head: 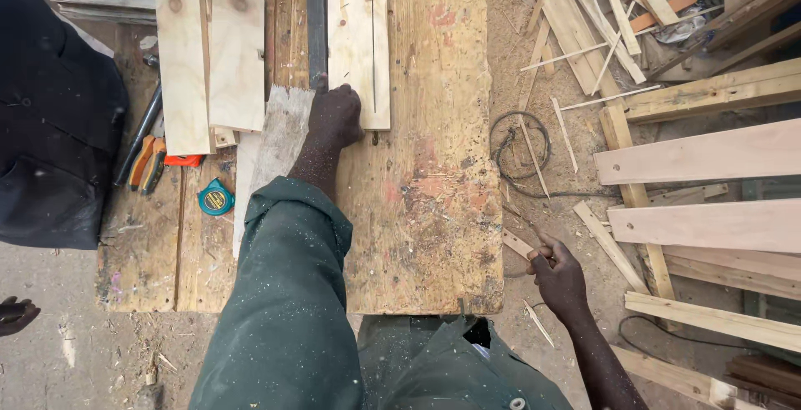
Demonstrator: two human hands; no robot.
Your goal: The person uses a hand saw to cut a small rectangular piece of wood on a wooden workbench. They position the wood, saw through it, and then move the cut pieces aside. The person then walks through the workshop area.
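Note:
My left hand rests palm down on the near end of a pale, short wooden board that has a pencil line along its length. The board lies on a rough plywood workbench top, beside a dark metal bar. A grey weathered plank lies just left of that hand. My right hand hangs off the bench's right side above the sandy ground, fingers curled around a thin pencil-like stick. Both sleeves are green and dusted with sawdust.
Two more pale boards lie at the bench's left. Near them are a teal tape measure and orange-handled tools. Long planks and offcuts cover the ground to the right, with a coiled cable. A person in dark clothing stands left.

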